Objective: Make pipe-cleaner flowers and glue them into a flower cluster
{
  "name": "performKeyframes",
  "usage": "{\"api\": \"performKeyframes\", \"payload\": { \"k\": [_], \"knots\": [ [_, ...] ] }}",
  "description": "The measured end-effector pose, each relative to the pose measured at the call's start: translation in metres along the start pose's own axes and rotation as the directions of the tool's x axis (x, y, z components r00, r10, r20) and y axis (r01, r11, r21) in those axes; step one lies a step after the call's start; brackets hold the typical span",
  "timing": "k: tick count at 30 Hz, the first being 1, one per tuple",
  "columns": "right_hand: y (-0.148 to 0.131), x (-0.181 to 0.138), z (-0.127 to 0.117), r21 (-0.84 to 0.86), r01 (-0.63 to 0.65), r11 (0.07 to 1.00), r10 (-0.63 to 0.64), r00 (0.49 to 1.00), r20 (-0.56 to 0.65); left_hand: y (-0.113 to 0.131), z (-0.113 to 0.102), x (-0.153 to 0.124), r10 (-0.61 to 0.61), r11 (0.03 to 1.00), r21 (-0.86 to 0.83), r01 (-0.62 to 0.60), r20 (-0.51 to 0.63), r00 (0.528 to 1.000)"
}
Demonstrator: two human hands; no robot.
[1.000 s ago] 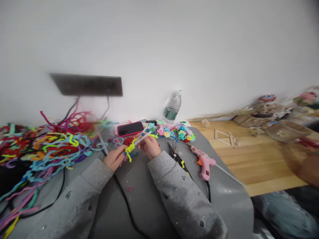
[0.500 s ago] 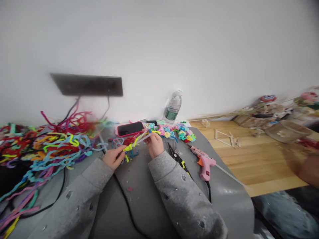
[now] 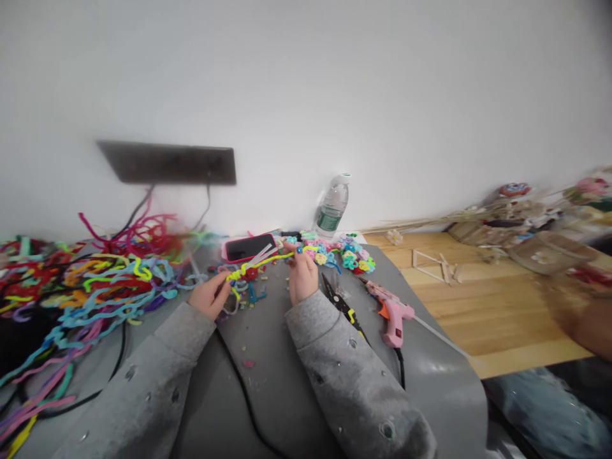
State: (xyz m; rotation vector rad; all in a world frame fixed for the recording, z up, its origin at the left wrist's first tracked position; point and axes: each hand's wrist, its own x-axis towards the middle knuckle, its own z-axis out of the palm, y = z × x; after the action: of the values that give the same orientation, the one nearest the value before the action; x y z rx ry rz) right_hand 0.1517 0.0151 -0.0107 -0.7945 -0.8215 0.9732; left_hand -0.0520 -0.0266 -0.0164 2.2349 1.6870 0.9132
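Observation:
My left hand (image 3: 210,296) is closed on one end of the work, where a yellow pipe cleaner (image 3: 268,259) is wound in coils around thin pale strips. The free ends of the pale strips (image 3: 261,254) stick out up and to the right, over the phone. Out to the right, my right hand (image 3: 304,278) pinches the far end of the yellow pipe cleaner, which stretches nearly straight between both hands. Below the coils lie small red, blue and yellow pipe cleaner pieces (image 3: 253,293).
Tangled coloured pipe cleaners (image 3: 109,287) cover the left side. Behind my hands are a pink-cased phone (image 3: 239,248), a water bottle (image 3: 333,205) and pipe cleaner flowers (image 3: 351,255). Pliers (image 3: 342,305) and a pink glue gun (image 3: 394,317) lie right. Another person's arm (image 3: 590,325) is far right.
My right hand has moved off the pale strips and a little right, drawing the yellow pipe cleaner out straight. My left hand has shifted slightly left with the coils.

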Motion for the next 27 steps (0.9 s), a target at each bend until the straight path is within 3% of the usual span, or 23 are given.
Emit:
{"api": "performKeyframes", "payload": {
  "k": [3, 7, 9, 14, 18, 22, 25, 27],
  "knots": [
    [0.0, 0.003, -0.001, 0.084, -0.046, 0.995, 0.052, 0.996, -0.073, -0.001, -0.001, -0.001, 0.011, 0.997, -0.083, -0.011, 0.002, 1.0],
    [0.0, 0.008, -0.003, 0.212, -0.119, 0.97, 0.151, 0.979, -0.14, -0.002, -0.003, -0.001, 0.162, 0.987, -0.058, -0.153, 0.208, 0.965],
    [-0.001, 0.009, -0.003, 0.218, -0.094, 0.971, 0.138, 0.971, -0.196, -0.004, -0.004, 0.0, 0.163, 0.985, 0.015, -0.173, 0.256, 0.953],
    [-0.002, 0.009, 0.0, 0.222, 0.002, 0.975, 0.053, 0.969, -0.242, -0.007, -0.009, 0.003, -0.04, 0.983, 0.184, 0.02, 0.106, 0.994],
    [-0.002, 0.01, -0.001, 0.277, -0.03, 0.961, 0.098, 0.967, -0.236, 0.005, -0.017, 0.003, -0.066, 0.998, -0.017, 0.068, 0.06, 0.996],
    [-0.001, 0.013, -0.007, 0.288, -0.109, 0.951, 0.189, 0.945, -0.266, 0.017, -0.021, -0.002, 0.058, 0.952, -0.304, 0.009, 0.212, 0.976],
    [-0.002, 0.014, -0.01, 0.279, -0.115, 0.953, 0.201, 0.932, -0.302, 0.014, -0.02, -0.005, 0.134, 0.963, -0.263, -0.051, 0.305, 0.943],
    [-0.003, 0.013, -0.01, 0.282, -0.105, 0.954, 0.193, 0.933, -0.304, 0.006, -0.02, -0.004, 0.099, 0.988, -0.142, -0.057, 0.308, 0.946]
  ]
}}
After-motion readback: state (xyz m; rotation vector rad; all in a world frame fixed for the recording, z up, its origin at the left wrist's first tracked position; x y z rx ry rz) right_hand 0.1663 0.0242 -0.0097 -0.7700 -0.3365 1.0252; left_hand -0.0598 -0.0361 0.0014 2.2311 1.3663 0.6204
